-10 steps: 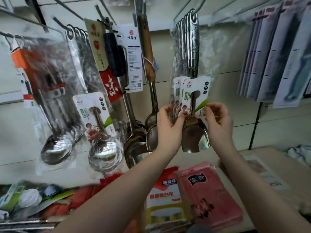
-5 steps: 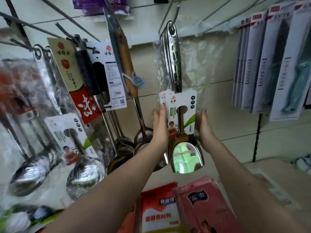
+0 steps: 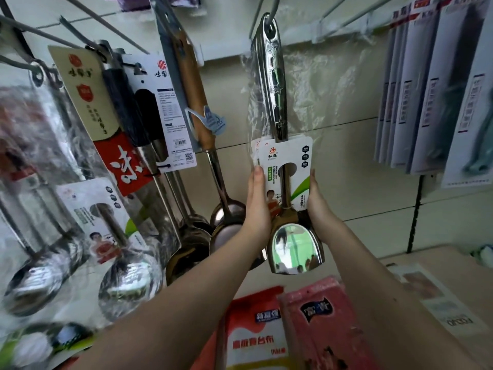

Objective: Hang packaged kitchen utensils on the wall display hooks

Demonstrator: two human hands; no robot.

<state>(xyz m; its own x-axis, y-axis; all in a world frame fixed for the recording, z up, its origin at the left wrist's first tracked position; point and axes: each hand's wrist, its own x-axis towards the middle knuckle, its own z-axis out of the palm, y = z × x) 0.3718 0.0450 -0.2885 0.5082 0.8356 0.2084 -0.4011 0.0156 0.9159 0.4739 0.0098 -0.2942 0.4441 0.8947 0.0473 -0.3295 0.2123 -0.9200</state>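
A bunch of packaged steel spatulas [image 3: 293,244] hangs from a wall hook [image 3: 269,6] at the top centre, handles in clear plastic, white label cards [image 3: 286,166] at the neck. My left hand [image 3: 257,209] lies flat against the left side of the cards and blades, fingers straight and pointing up. My right hand [image 3: 316,201] presses the right side the same way. The two hands sandwich the bunch between them. The front blade mirrors the room.
Ladles and spoons [image 3: 125,287] in plastic hang on hooks to the left; a wooden-handled ladle [image 3: 192,84] is just left of the bunch. Boxed knives [image 3: 432,102] hang at the right. Red and pink packets [image 3: 317,324] lie on the shelf [image 3: 453,265] below.
My fingers went from pinching the label cards to lying straight along both sides of the bunch. The view tilted up, showing the hook and handle tops.
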